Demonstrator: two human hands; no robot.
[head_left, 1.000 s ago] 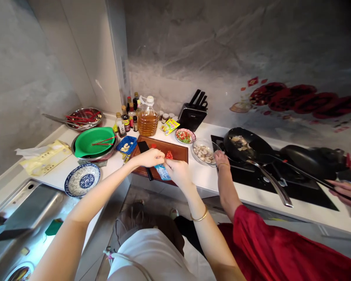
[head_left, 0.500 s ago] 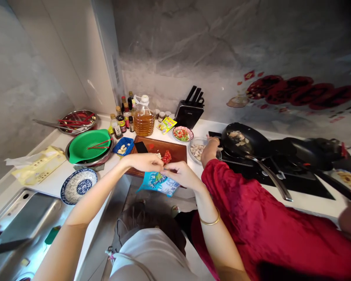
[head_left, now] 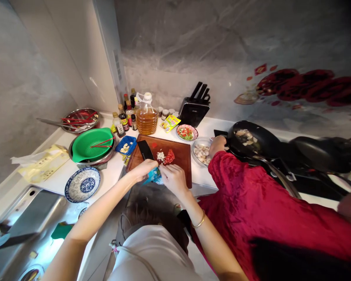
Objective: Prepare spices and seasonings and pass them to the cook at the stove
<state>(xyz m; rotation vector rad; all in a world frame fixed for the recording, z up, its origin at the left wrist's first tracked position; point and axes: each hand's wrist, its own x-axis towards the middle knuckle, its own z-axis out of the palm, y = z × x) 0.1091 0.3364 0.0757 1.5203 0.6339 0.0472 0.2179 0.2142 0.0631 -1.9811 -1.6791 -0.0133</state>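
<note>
A blue plastic packet [head_left: 155, 176] is gripped between my left hand [head_left: 145, 170] and my right hand [head_left: 173, 179], at the near edge of a brown cutting board [head_left: 179, 171]. The fingers of both hands are closed on it; its opening and contents are hidden. On the board, just beyond my hands, lie a pile of chopped red pepper [head_left: 169, 157] and a smaller pile of chopped white pieces [head_left: 160, 156], probably garlic. A black knife blade [head_left: 145, 150] rests left of them, close to my left hand.
A co-worker's hand [head_left: 218, 146] in a red sleeve is at a bowl of pale pieces [head_left: 201, 153]. A wok [head_left: 251, 136] stands at right. Left are a blue tray [head_left: 130, 141], a green colander [head_left: 86, 136], a patterned plate [head_left: 71, 188] and the sink [head_left: 43, 212]. An oil jug [head_left: 147, 119] stands behind.
The packet hung spread out below my hands and is now bunched up between them. My left hand has moved to the left part of it. The view has shifted slightly.
</note>
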